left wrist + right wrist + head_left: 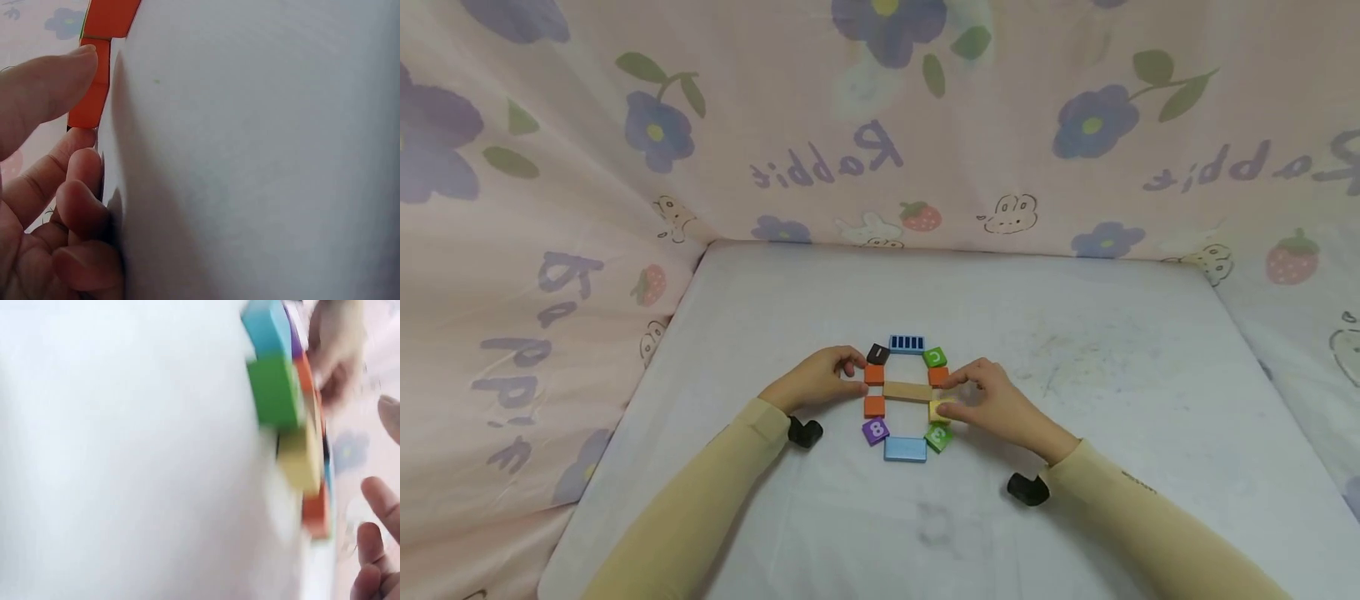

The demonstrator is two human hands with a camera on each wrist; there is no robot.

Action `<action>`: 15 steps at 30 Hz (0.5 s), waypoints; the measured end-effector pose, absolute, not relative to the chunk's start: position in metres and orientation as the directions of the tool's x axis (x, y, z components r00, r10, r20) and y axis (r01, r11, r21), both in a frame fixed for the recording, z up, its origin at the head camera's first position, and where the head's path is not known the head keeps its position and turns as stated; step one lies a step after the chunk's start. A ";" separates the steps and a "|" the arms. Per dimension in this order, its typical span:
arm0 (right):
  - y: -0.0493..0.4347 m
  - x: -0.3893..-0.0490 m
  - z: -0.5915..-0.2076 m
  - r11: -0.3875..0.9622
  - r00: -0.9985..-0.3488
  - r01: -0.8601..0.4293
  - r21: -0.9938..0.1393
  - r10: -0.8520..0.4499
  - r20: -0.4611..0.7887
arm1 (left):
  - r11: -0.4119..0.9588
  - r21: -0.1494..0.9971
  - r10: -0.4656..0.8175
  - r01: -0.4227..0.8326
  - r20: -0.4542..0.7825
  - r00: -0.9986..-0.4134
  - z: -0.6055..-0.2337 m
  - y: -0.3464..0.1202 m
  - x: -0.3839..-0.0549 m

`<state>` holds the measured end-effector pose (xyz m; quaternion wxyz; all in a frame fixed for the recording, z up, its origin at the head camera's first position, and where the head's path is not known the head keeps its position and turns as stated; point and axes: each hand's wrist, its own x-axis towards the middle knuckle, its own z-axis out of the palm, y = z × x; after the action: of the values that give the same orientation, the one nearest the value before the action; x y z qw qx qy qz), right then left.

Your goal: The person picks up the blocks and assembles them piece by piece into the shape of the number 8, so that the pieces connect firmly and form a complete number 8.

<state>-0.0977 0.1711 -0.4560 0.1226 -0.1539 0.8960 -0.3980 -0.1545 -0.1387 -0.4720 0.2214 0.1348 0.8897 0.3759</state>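
Note:
Coloured blocks lie in a figure-eight outline on the white table. My left hand point(820, 379) is at its left side, thumb and index finger pinching the upper left orange block point(874, 375); the left wrist view shows the thumb over that block point(94, 103). On the other side, my right hand point(1000, 408) has thumb and index finger spread beside the yellow block point(300, 459) and the right orange block point(938, 377). In the right wrist view its fingers point(381, 500) stand apart from the blocks. A tan plank point(907, 391) spans the middle.
A striped blue block point(907, 343) tops the outline, and a plain blue one point(906, 450) closes the bottom. Black point(877, 354), purple point(876, 431) and green blocks point(935, 357) sit at the corners. Patterned cloth point(955, 183) hangs behind the white table point(1075, 308).

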 end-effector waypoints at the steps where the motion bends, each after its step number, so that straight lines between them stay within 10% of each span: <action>1: 0.177 -0.101 -0.459 0.639 -0.930 -0.157 -0.753 -0.351 -0.105 | 0.681 0.729 0.406 0.071 -0.295 -0.865 -0.472 -0.138 -0.154; 15: 0.216 -0.125 -0.481 0.635 -0.949 0.070 -0.769 -0.196 -0.248 | 0.673 0.737 0.396 0.063 -0.287 -0.872 -0.478 -0.138 -0.158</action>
<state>-0.1255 0.2157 -0.4808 0.1560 -0.0353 0.8906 -0.4256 -0.1578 -0.1385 -0.4783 0.2174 0.1290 0.8885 0.3831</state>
